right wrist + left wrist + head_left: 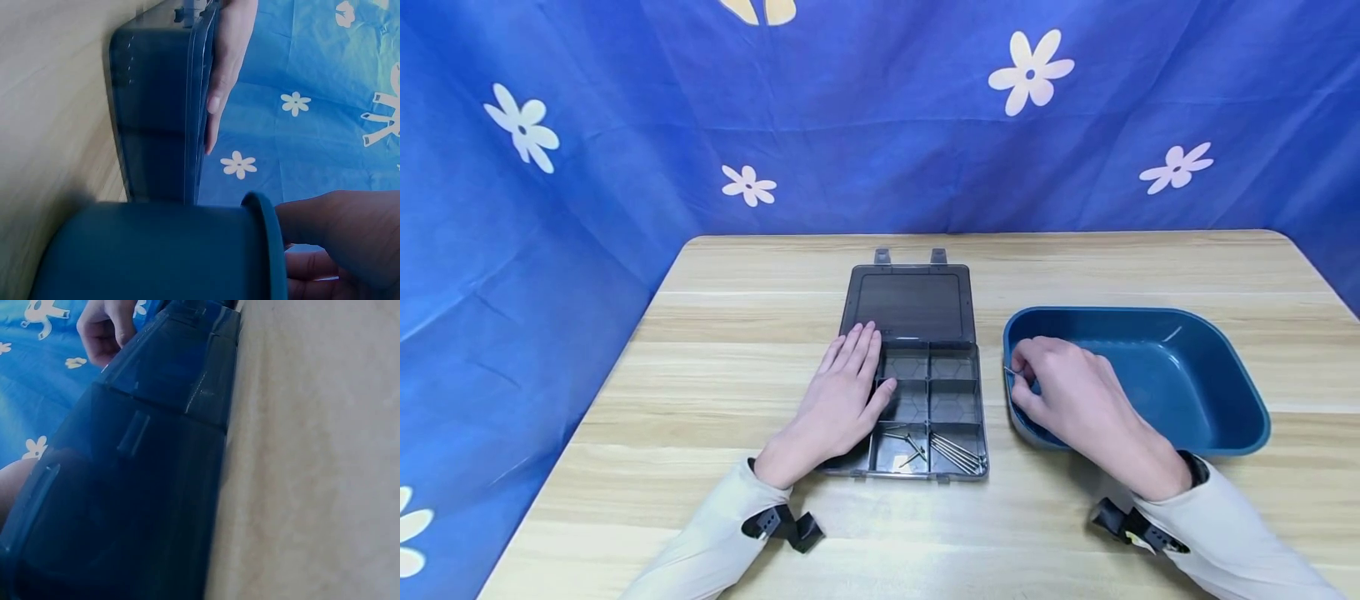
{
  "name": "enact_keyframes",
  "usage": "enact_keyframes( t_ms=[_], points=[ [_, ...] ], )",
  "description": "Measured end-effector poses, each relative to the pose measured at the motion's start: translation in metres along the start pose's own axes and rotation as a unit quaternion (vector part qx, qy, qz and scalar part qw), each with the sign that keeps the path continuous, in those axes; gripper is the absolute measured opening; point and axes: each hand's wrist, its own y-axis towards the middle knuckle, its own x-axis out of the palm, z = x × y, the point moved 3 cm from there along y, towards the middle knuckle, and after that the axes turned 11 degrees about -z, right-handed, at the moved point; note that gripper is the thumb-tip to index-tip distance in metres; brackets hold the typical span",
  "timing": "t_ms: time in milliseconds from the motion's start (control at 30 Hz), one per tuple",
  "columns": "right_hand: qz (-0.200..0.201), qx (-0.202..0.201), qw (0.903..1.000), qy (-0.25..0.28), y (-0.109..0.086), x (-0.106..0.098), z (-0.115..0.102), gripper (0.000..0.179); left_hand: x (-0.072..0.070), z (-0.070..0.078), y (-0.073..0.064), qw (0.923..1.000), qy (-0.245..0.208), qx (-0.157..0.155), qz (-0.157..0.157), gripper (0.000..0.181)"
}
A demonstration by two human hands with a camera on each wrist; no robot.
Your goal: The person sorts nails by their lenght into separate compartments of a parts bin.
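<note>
A dark translucent compartment box (928, 386) lies on the table with its lid (910, 304) folded back. My left hand (842, 392) rests over the box's left side, fingers extended toward the hinge, hiding the left compartments. Several long screws (955, 454) lie side by side in the front right compartment, and several shorter screws (913, 446) lie loosely in the front middle one. Over the left rim of a blue plastic bin (1172, 383), my right hand (1067, 379) pinches a thin metal screw (1011, 370) between thumb and fingertips, its end pointing left toward the box.
The bin stands right of the box, with a strip of wooden table (925, 533) in front of them. A blue curtain with white flowers (880, 117) hangs behind the table. Each wrist carries a black strapped camera.
</note>
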Motion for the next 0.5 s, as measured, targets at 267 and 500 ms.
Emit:
enact_keyframes(
  t_ms=[267, 500],
  points=[
    [0.004, -0.023, 0.9997, 0.001, 0.002, 0.003, -0.011, 0.006, 0.0, 0.0, 0.0, 1.0, 0.002, 0.001, 0.002, 0.064],
    [0.027, -0.066, 0.9974, -0.005, 0.002, 0.006, -0.021, 0.007, 0.001, 0.0, -0.001, 1.0, -0.001, 0.0, 0.001, 0.064]
  ],
)
